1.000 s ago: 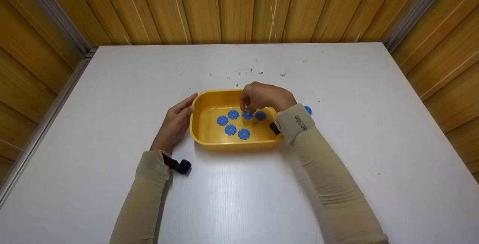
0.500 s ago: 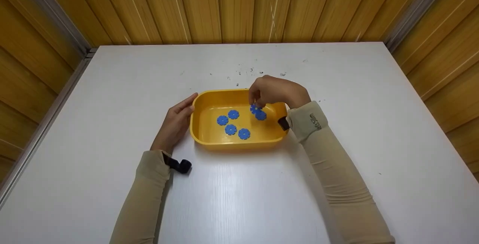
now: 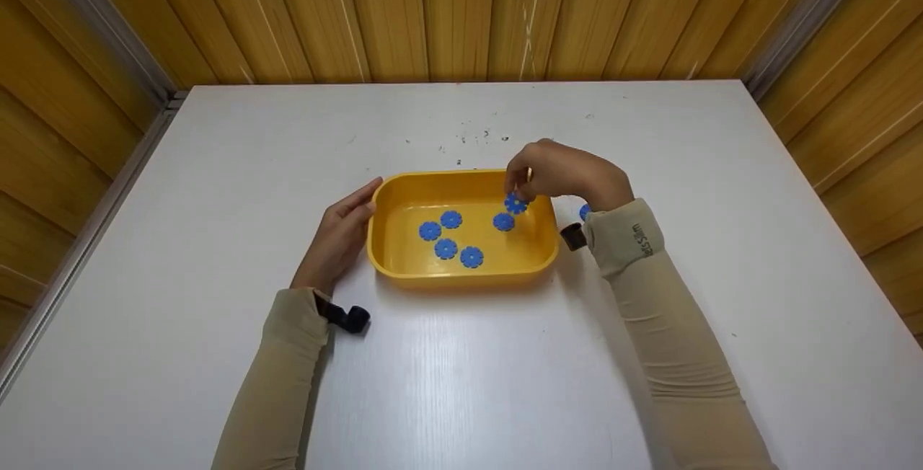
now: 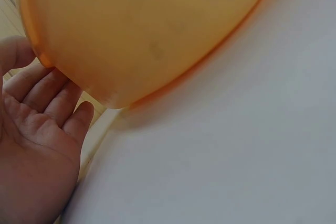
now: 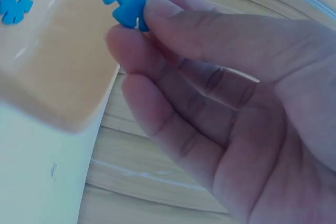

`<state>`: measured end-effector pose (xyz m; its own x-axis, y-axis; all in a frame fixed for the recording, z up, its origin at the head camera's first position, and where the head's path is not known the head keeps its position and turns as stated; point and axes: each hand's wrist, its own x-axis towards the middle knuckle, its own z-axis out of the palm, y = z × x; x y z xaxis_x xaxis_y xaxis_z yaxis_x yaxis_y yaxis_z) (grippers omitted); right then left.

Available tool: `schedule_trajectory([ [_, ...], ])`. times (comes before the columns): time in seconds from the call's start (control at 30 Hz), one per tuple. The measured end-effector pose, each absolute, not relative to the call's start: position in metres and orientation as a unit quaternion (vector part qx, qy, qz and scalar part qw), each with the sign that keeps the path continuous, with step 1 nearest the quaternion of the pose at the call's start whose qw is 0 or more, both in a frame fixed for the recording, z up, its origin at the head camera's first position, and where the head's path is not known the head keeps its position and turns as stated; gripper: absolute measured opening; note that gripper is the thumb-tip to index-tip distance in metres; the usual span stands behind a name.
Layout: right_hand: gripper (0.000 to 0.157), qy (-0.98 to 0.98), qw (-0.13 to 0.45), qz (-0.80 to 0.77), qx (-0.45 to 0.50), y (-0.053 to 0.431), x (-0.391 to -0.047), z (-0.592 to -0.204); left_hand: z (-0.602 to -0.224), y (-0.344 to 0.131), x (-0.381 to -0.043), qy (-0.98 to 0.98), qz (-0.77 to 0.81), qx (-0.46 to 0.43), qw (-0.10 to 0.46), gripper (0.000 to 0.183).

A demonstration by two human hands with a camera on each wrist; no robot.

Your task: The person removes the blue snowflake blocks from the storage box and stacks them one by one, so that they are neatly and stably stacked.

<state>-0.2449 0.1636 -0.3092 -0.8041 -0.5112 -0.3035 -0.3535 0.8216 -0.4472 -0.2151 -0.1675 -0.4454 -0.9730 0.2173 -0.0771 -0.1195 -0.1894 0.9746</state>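
We log tan left sleeve (image 3: 263, 391), matching right sleeve (image 3: 685, 340), black left camera (image 3: 353, 319), dark right camera (image 3: 574, 236); cuff lettering (image 3: 645, 239), maybe "Let's Slim".

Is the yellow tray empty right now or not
Not empty: the head view shows five blue notched discs lying inside the yellow tray.

Dark lettering (image 3: 644, 239) on the cuff (image 3: 621, 241) of the right sleeve (image 3: 685, 344) reads "ets Slim", running sideways; its opening letter is hard to make out.
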Motion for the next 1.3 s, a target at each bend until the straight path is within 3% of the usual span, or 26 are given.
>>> schedule_trajectory([
  [1.3,0.022,0.943,0.131,-0.266,-0.152,0.256,-0.229,-0.336,-0.447,-0.169,-0.215,0.636,0.764,0.035,0.107,0.05],
])
